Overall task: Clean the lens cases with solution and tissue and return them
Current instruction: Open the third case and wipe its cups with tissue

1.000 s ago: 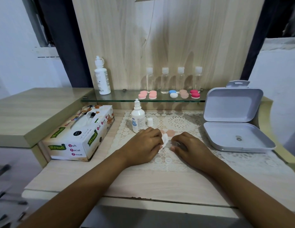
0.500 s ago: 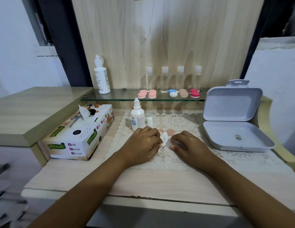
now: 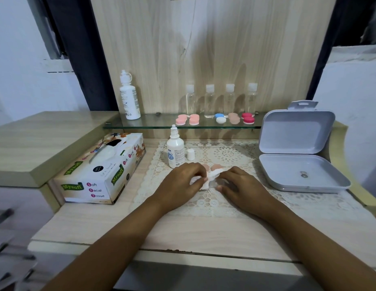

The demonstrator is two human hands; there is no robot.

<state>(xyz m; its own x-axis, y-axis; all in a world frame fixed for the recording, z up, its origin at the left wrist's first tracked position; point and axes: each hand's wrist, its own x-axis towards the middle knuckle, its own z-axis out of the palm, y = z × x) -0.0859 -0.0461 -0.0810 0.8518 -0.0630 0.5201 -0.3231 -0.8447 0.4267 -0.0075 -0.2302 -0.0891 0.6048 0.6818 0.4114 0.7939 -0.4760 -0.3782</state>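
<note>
A pale wooden tabletop (image 3: pixel 111 223) carries a white lace mat (image 3: pixel 225 204), backed by a wood-grain panel (image 3: pixel 225 49) with a glass shelf (image 3: pixel 157 122). White walls and dark curtains flank it.

The left hand (image 3: pixel 180 181) pinches a crumpled white tissue (image 3: pixel 210 178) on the mat. The right hand (image 3: pixel 241 185) curls its fingers against the tissue's other end, and I cannot tell whether they grip anything. Two peach lids (image 3: pixel 217 166) peek out just beyond the fingers.

Beyond the left hand stand one solution bottle (image 3: pixel 175 152) and its cap (image 3: pixel 190 154). One tissue box (image 3: pixel 103 171) lies outside the left hand, and one open grey box (image 3: pixel 298 164) outside the right. On the shelf are five lens cases (image 3: pixel 220 118), four clear bottles (image 3: pixel 209 101) and one tall white bottle (image 3: pixel 129 97).
</note>
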